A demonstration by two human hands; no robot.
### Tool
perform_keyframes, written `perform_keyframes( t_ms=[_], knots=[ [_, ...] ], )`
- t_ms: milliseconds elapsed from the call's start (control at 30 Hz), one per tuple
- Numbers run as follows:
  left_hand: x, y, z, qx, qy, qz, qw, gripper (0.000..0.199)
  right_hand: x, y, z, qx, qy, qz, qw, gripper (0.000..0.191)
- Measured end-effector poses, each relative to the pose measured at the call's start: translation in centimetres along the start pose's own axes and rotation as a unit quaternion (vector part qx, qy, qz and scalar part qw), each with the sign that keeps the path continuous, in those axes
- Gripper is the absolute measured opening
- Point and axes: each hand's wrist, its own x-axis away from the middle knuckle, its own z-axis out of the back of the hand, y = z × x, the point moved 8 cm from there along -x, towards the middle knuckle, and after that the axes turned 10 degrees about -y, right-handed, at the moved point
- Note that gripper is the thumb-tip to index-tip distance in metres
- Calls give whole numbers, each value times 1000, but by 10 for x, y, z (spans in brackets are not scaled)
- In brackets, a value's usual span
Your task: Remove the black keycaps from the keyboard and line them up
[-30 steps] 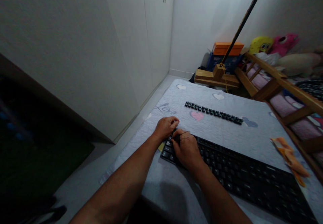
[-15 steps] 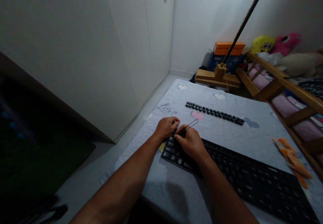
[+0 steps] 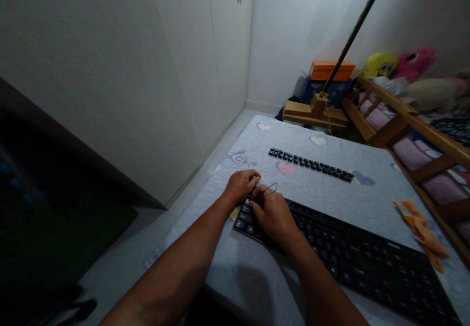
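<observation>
A black keyboard (image 3: 352, 255) lies slantwise across the bed cover. My right hand (image 3: 270, 211) is closed on a keycap puller (image 3: 272, 187), whose thin wire loop sticks out above the knuckles. Its fingertips are down among the keys near the keyboard's far left corner; the exact key under them is hidden. Right beside it, my left hand (image 3: 240, 185) has its fingers curled at that same corner and seems to hold the keyboard's edge. Beyond the keyboard, a double row of loose black keycaps (image 3: 310, 163) sits on the cover.
An orange cloth (image 3: 422, 230) lies right of the keyboard, and something yellow (image 3: 234, 214) shows under its left end. A white cabinet (image 3: 183, 86) stands at left. Behind are a wooden stand (image 3: 316, 113) with a dark pole, boxes (image 3: 332, 71) and a wooden bed rail (image 3: 422, 130).
The keycap puller has turned in my right hand, and its wire loop now sits lower and closer to the hand. My right hand has shifted slightly left; my left hand stays put.
</observation>
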Motion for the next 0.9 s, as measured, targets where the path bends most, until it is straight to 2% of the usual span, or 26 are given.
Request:
perform_keyframes(
  t_ms=[267,500,700,900],
  knots=[
    [0,2,1,-10,5,-7,1000,25,4,-8,-12,88,12,23,996,12],
    [0,1,1,-12,11,-15,1000,25,2,-3,-6,43,8,16,999,9],
    [2,5,3,-14,8,-8,1000,26,0,5,2,-3,22,-25,999,9],
    [2,6,3,-19,-3,-1,1000,25,-5,11,5,-30,19,-34,999,8]
  ],
)
